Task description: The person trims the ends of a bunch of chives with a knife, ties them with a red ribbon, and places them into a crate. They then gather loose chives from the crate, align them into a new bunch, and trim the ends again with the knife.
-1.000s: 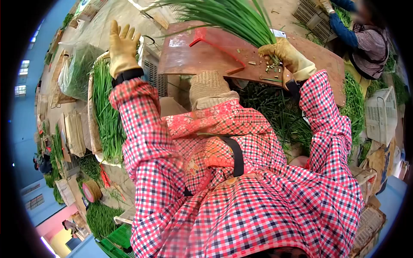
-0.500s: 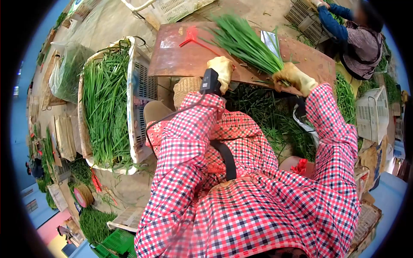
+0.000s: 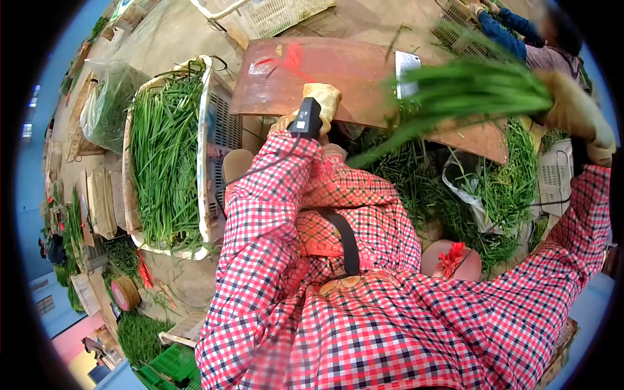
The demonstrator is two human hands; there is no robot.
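One brown board (image 3: 364,75) extends beyond the left hand (image 3: 323,101), which is curled at its near edge; whether it holds anything cannot be told. Left of this hand stands a white crate (image 3: 203,195) of green stalks (image 3: 166,156). The blurred green bunch (image 3: 474,88) projects leftward from the right hand (image 3: 575,110), clasped around one end. White paper (image 3: 407,71) lies right of the left hand, red strips (image 3: 294,58) just beyond it.

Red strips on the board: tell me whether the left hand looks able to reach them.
Probably yes: the left hand is at the near edge of the board, the red strips lie just beyond it, and nothing visible stands between. The greens are off to the side, in the right hand.
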